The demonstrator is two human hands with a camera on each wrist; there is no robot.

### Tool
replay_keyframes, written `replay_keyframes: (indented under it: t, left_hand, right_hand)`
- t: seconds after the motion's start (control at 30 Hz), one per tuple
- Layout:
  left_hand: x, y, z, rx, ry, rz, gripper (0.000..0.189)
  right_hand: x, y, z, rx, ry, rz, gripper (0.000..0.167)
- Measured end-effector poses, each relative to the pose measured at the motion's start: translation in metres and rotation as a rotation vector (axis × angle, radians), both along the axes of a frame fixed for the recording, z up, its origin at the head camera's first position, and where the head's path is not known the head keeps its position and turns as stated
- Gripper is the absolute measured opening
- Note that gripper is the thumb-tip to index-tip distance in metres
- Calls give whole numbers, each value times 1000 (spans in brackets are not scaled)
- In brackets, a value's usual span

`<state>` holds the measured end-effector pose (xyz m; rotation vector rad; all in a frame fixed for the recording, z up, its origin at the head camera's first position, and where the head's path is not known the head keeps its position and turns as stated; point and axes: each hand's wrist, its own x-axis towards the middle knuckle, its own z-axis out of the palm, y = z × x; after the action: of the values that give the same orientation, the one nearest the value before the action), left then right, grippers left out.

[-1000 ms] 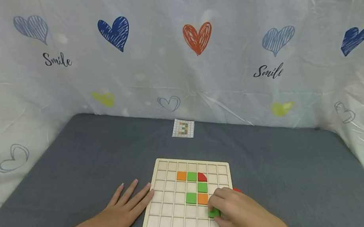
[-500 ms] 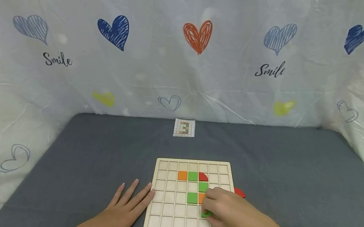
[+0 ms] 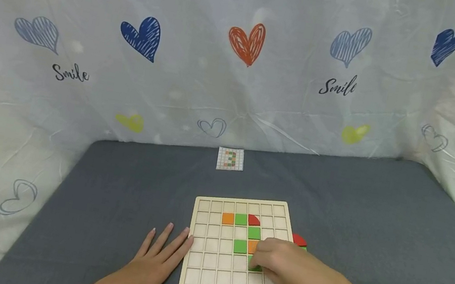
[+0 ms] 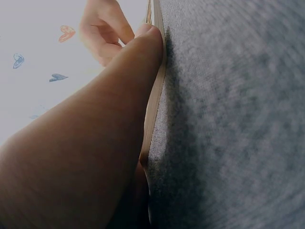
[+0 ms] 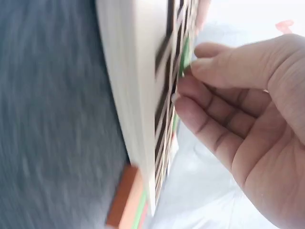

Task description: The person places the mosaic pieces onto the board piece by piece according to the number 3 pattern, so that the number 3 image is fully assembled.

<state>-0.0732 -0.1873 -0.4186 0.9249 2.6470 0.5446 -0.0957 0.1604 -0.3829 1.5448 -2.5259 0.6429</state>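
A wooden grid board lies on the dark grey cloth. Set in its cells are an orange tile, a green tile, a red quarter-round tile and a few more green and orange squares below them. My right hand pinches another green tile at the cell under the lower orange tile; the fingers partly cover it. In the right wrist view the thumb and fingertips meet at a green edge. My left hand rests spread along the board's left edge.
Beyond the board's right edge, partly behind my right hand, lie loose red and green pieces; the right wrist view shows an orange piece there too. A small card with a coloured grid pattern lies at the back, before a heart-printed curtain.
My right hand has moved left with the green tile, from one column over to the cell beneath the lower orange tile. More loose pieces show at the board's right edge. My left hand stays put.
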Motion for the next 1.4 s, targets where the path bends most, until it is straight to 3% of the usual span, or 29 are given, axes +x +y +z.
replay_keyframes:
  t: [0.13, 0.23, 0.33, 0.5, 0.6, 0.93, 1.4]
  left_hand:
    - [0, 1, 0, 4, -16, 3, 113]
    - [0, 1, 2, 1, -14, 1, 113]
    - [1, 2, 3, 0, -12, 2, 113]
    - [2, 1, 4, -3, -6, -4, 113]
    - [2, 1, 5, -3, -12, -1, 114]
    - [0, 1, 1, -2, -44, 21, 115]
    - [0, 1, 4, 10, -76, 18, 115]
  right_hand:
    - [-3, 12, 0, -30, -51, 28, 24]
    - [-6, 23, -2, -80, -18, 36, 24]
    - [-7, 37, -3, -110, 29, -20, 27]
    - [-5, 59, -6, -49, 115, -210, 29]
    - [-4, 67, -8, -4, 133, -275, 28]
    - [-8, 74, -9, 28, 146, -318, 26]
    - [-7, 78, -2, 134, 86, -387, 22]
